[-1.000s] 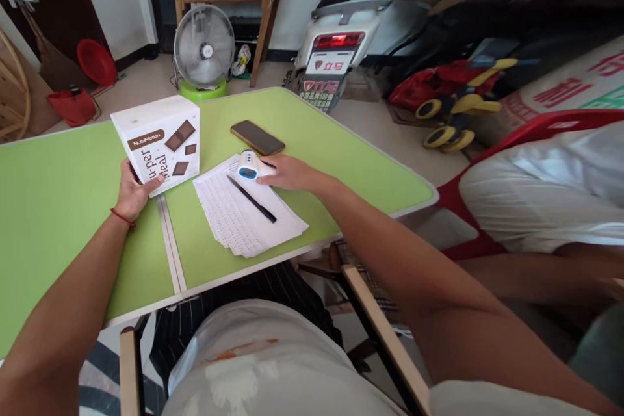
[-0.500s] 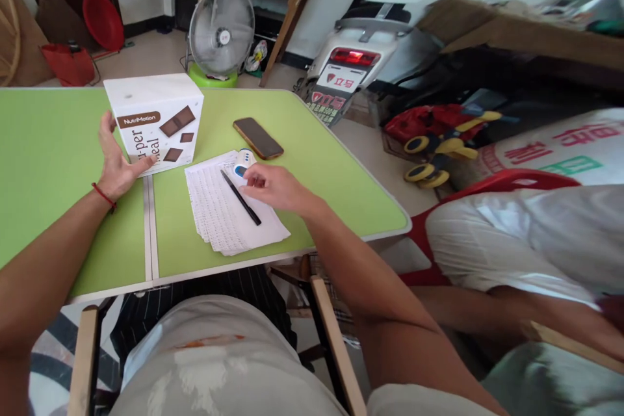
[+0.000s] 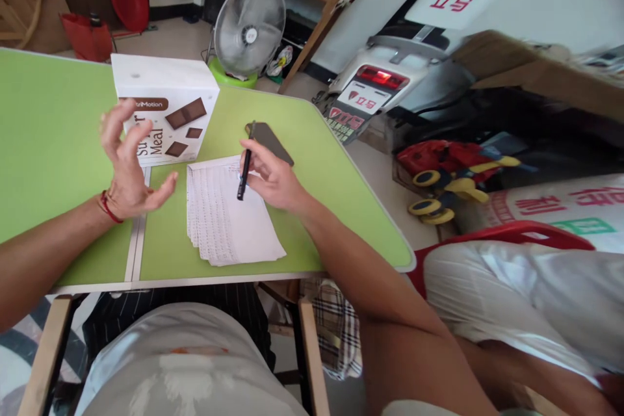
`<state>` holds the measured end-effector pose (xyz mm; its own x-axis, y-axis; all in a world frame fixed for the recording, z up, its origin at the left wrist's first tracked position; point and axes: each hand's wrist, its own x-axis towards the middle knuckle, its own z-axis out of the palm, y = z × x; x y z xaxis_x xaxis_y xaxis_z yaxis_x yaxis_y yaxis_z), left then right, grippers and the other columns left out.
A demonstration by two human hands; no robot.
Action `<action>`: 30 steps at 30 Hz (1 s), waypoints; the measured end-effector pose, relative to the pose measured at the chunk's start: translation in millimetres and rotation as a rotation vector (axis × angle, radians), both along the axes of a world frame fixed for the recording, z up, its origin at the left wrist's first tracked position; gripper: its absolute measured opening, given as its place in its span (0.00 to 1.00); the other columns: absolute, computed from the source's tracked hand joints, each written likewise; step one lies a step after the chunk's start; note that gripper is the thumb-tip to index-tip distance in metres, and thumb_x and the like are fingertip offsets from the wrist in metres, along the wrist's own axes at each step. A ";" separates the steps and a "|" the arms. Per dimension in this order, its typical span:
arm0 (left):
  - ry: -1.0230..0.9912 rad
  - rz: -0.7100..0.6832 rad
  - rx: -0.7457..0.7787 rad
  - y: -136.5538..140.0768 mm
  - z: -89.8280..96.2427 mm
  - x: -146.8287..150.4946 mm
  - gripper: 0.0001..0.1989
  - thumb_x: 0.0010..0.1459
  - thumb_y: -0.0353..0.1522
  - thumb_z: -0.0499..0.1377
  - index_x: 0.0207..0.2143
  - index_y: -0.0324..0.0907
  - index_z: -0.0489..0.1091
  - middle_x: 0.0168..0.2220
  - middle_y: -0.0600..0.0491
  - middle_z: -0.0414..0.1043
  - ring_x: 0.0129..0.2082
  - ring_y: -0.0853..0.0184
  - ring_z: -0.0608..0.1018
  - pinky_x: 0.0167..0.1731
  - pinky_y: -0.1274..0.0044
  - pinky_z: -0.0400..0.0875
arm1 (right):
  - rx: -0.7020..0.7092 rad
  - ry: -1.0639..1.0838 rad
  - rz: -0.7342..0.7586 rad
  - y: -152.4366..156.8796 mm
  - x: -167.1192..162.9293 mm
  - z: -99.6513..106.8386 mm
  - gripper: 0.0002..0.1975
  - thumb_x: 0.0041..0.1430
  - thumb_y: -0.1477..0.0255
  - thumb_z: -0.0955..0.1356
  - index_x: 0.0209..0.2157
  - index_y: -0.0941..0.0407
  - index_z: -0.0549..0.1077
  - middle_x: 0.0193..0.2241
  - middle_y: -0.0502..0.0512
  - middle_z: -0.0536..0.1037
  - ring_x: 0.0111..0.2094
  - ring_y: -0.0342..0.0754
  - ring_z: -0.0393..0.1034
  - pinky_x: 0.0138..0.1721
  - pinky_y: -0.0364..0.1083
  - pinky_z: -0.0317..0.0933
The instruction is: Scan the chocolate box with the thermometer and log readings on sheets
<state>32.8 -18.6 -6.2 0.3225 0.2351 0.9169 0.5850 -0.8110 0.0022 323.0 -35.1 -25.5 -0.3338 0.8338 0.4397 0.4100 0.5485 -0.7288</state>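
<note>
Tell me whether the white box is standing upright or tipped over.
Upright: the white box stands on the green table, its blank top facing up, beside the raised left hand.

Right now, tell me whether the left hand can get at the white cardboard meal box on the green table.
Probably yes. The left hand hovers open just in front of the white cardboard meal box, with nothing between them. The right hand holds a black pen over the printed paper sheets, clear of that path.

One box [image 3: 166, 107], one pen [image 3: 244, 172], one phone [image 3: 270, 138], one paper stack [image 3: 224, 214], one fan [image 3: 249, 27].
</note>
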 end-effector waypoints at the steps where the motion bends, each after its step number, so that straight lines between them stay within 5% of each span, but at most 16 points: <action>1: 0.039 -0.044 -0.019 -3.5 -1.2 2.3 0.34 0.62 0.45 0.56 0.65 0.49 0.44 0.68 0.52 0.41 0.65 0.54 0.56 0.65 0.55 0.53 | 0.013 0.058 -0.003 0.5 -1.7 -3.0 0.22 0.55 0.69 0.69 0.51 0.50 0.65 0.34 0.51 0.71 0.34 0.47 0.68 0.38 0.50 0.67; 6: 0.461 -0.282 -0.256 -10.2 -9.1 7.1 0.30 0.66 0.40 0.55 0.65 0.41 0.48 0.65 0.41 0.55 0.68 0.52 0.55 0.66 0.53 0.46 | -0.022 0.354 -0.106 -14.1 -14.3 -22.5 0.13 0.61 0.56 0.66 0.34 0.51 0.66 0.23 0.45 0.64 0.22 0.41 0.60 0.27 0.45 0.60; 12: 0.780 -0.395 -0.552 -6.7 -18.7 8.7 0.31 0.67 0.47 0.52 0.65 0.39 0.52 0.70 0.38 0.45 0.70 0.47 0.49 0.65 0.50 0.39 | -0.262 0.445 -0.101 -20.1 -18.2 -34.4 0.20 0.62 0.51 0.63 0.43 0.53 0.72 0.26 0.49 0.73 0.26 0.43 0.68 0.31 0.48 0.65; 18: 0.806 -0.388 -0.601 -6.5 -19.4 8.7 0.30 0.66 0.46 0.54 0.65 0.41 0.54 0.68 0.36 0.50 0.67 0.48 0.57 0.64 0.47 0.36 | -0.352 0.322 -0.117 -20.7 -15.1 -25.0 0.08 0.58 0.67 0.65 0.35 0.53 0.74 0.20 0.45 0.71 0.23 0.42 0.65 0.28 0.45 0.62; 30: 0.808 -0.360 -0.647 -17.3 -21.1 12.5 0.25 0.66 0.46 0.54 0.59 0.40 0.63 0.64 0.36 0.59 0.64 0.48 0.63 0.63 0.49 0.47 | -0.296 0.262 -0.186 -17.1 -29.2 -18.3 0.03 0.50 0.70 0.67 0.29 0.53 0.69 0.22 0.46 0.73 0.23 0.41 0.64 0.25 0.43 0.60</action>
<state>45.3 -35.9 -27.3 0.9194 0.3671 0.1411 0.3343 -0.9185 0.2111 293.8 -52.3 -43.8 -0.0753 0.9720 0.2227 0.2623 0.2348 -0.9360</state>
